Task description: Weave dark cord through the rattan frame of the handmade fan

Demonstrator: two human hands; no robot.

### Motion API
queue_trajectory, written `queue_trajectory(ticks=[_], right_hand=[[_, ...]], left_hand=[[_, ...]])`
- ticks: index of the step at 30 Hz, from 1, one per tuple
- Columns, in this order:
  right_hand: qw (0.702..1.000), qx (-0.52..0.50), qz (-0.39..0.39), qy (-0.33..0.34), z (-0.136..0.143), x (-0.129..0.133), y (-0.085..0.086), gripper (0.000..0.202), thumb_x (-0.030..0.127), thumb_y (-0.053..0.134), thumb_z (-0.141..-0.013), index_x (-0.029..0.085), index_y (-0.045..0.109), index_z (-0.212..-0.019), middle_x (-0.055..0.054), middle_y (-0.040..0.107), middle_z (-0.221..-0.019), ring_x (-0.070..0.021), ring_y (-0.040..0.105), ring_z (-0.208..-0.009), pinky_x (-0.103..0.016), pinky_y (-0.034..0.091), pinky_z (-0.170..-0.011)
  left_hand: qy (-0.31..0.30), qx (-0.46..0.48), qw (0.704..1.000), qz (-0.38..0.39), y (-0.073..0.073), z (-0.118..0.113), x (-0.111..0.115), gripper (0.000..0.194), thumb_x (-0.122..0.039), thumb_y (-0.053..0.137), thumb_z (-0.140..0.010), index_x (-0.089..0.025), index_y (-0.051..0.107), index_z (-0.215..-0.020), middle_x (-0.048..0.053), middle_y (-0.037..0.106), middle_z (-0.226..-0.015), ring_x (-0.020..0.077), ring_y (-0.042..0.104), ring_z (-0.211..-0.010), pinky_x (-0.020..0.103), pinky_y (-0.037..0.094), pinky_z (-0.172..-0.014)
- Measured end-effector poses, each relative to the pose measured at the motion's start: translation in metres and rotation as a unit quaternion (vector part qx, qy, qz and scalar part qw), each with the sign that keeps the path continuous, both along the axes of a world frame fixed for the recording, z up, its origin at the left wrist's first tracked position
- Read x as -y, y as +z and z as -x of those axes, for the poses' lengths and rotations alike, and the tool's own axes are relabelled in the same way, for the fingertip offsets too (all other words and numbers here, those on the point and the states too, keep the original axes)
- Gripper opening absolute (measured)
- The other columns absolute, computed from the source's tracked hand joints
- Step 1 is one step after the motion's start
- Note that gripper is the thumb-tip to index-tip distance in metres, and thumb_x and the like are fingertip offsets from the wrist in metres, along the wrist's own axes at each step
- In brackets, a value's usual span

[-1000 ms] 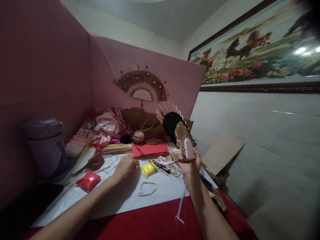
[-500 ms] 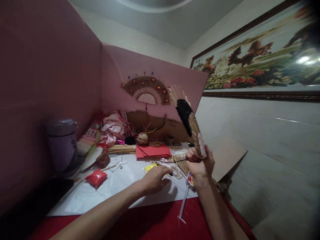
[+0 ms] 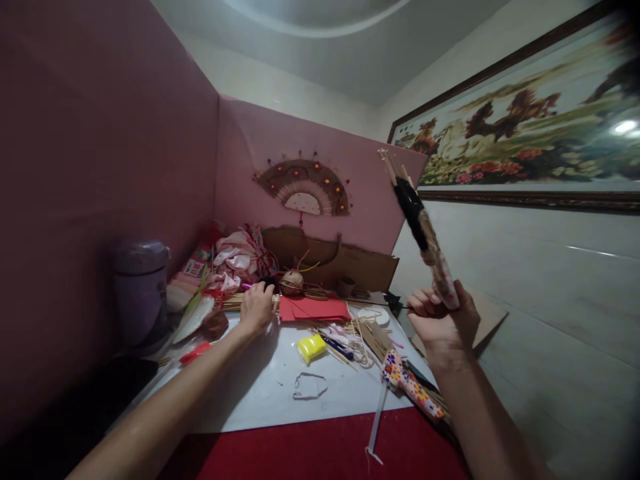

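Holding the fan up by the right edge of the worktop, your right hand is closed round its pale lower end, fingers curled in. From that fist the fan rises tilted to the left, nearly edge-on, its black yarn section above the twine and its bare stick ends uppermost. Your left hand is well apart from it, towards the worktop's back edge, palm down over the end of a stick bundle and close by the black yarn ball. Its fingers are bent and part spread; whether they grip anything cannot be told.

Half a second ago your left hand hung nearer the middle of the worktop, partly covering the yellow packet. It has moved back and to the left, so the packet now shows whole. The fan has turned narrower to view, and more of the flowered cloth now shows along the worktop's right edge. The red paper lies near the back edge, as before.
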State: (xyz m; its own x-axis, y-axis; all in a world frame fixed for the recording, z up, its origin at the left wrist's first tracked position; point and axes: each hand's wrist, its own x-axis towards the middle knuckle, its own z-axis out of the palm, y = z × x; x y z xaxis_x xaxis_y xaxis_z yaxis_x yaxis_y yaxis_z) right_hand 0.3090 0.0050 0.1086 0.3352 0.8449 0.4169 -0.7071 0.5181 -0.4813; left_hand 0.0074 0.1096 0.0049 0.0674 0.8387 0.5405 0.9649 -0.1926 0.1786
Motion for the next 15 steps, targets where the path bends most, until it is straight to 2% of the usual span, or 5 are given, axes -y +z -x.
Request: queue_trajectory(ticks=[2,5,8,10,15], right_hand=[[1.0,0.006,0.001,-0.005,0.0,-0.001,0.001,0.013,0.029,0.048,-0.074,0.02,0.044,-0.065,0.006,0.036,-0.047,-0.0071,0.025,-0.036,-0.021,0.02,-0.035],[1.0,0.01,0.004,-0.011,-0.001,-0.002,0.001,0.014,0.029,0.048,-0.074,0.019,0.044,-0.065,0.006,0.036,-0.047,-0.0069,0.025,-0.036,-0.021,0.02,-0.035],[1.0,0.005,0.016,-0.01,0.001,-0.005,-0.004,0.014,0.028,0.049,-0.075,0.019,0.044,-0.065,0.006,0.037,-0.047,-0.0068,0.026,-0.036,-0.021,0.02,-0.035],[1.0,0.006,0.019,-0.004,0.004,-0.008,-0.008,0.016,0.029,0.051,-0.074,0.019,0.044,-0.065,0.007,0.037,-0.048,-0.0063,0.027,-0.036,-0.02,0.021,-0.035],[0.999,0.025,0.016,0.013,0.01,-0.013,-0.019,0.02,0.033,0.054,-0.073,0.019,0.044,-0.062,0.008,0.037,-0.047,-0.0049,0.027,-0.035,-0.019,0.023,-0.035]], left_hand=[[0.021,-0.011,1.0,0.012,-0.003,0.012,-0.013,0.041,-0.031,0.047,-0.08,-0.014,0.05,-0.117,0.018,0.045,-0.126,0.0314,0.036,-0.116,0.043,0.029,-0.09],[0.019,-0.039,0.998,0.043,-0.009,0.026,-0.018,0.034,-0.031,0.044,-0.081,-0.017,0.055,-0.11,0.016,0.052,-0.117,0.0299,0.046,-0.106,0.043,0.03,-0.086],[0.01,-0.067,0.996,0.059,-0.012,0.037,-0.011,0.034,-0.029,0.043,-0.081,-0.018,0.055,-0.111,0.015,0.056,-0.111,0.0273,0.051,-0.098,0.041,0.032,-0.084],[0.018,-0.079,0.995,0.061,-0.01,0.044,-0.004,0.036,-0.028,0.041,-0.082,-0.015,0.053,-0.113,0.018,0.056,-0.108,0.0282,0.051,-0.099,0.04,0.032,-0.083],[0.072,-0.09,0.991,0.075,0.001,0.066,0.008,0.03,-0.024,0.043,-0.081,-0.005,0.057,-0.098,0.02,0.06,-0.097,0.0312,0.054,-0.093,0.038,0.034,-0.078]])
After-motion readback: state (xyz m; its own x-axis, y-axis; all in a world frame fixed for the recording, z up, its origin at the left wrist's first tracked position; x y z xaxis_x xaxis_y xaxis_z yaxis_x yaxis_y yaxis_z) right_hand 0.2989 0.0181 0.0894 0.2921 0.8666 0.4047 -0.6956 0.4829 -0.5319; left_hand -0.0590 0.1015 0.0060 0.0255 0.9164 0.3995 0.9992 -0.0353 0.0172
